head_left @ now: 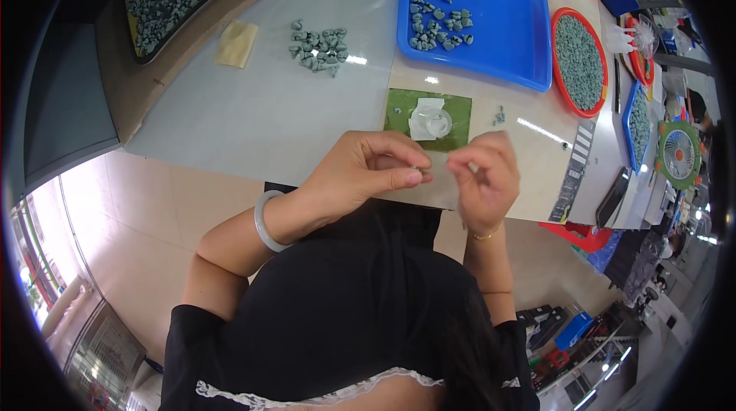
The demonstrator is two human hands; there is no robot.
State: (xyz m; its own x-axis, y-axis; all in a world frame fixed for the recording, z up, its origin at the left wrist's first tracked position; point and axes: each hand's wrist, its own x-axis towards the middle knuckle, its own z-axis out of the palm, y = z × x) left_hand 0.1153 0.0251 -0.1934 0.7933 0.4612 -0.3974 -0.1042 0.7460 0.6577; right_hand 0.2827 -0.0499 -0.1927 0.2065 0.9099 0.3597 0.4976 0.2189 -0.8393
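My left hand (pixel 368 169) pinches a small grey-green stone bead (pixel 416 171) between thumb and fingertips above the table's near edge. My right hand (pixel 484 173) is close beside it, its fingers pinched together; whatever is in them is too thin to make out. Just behind both hands lies a green mat (pixel 460 116) with a clear plastic bag (pixel 429 121) on it. A few small beads (pixel 500 115) lie to the right of the mat. A pale bangle is on my left wrist.
A blue tray (pixel 506 20) holds several grey-green stone pieces; a loose pile (pixel 318 41) and a yellow cloth (pixel 237 43) lie on the table to its left. Red round trays (pixel 580 62) of beads, a small fan (pixel 678 154) and a phone (pixel 611 196) are on the right.
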